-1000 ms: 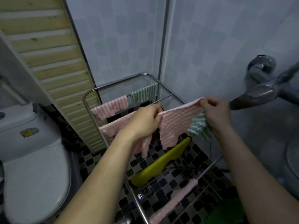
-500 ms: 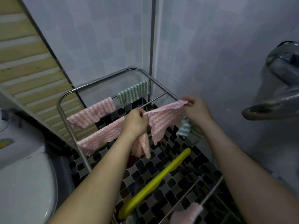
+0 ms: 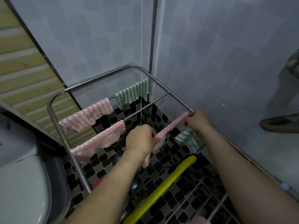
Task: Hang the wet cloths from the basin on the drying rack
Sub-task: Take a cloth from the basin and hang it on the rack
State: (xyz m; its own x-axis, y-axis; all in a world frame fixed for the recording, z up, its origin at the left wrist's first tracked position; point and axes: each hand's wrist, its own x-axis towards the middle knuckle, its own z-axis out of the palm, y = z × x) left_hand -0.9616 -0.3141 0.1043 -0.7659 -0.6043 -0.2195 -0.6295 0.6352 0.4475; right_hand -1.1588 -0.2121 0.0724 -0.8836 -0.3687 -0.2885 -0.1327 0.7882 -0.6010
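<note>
Left hand and right hand pinch opposite ends of the pink-and-white striped cloth, stretched parallel to the steel drying rack's rods, the right hand touching its side rail.

both hands gripping a pink wavy-patterned cloth stretched between them, left hand, right hand, over a chrome tubular drying rack; two pink cloths and a green one hanging on its rails.

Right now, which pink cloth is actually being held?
The stretched pink cloth, pinched between the left hand and right hand. The far pink cloth and middle pink cloth simply hang draped, untouched.
</note>
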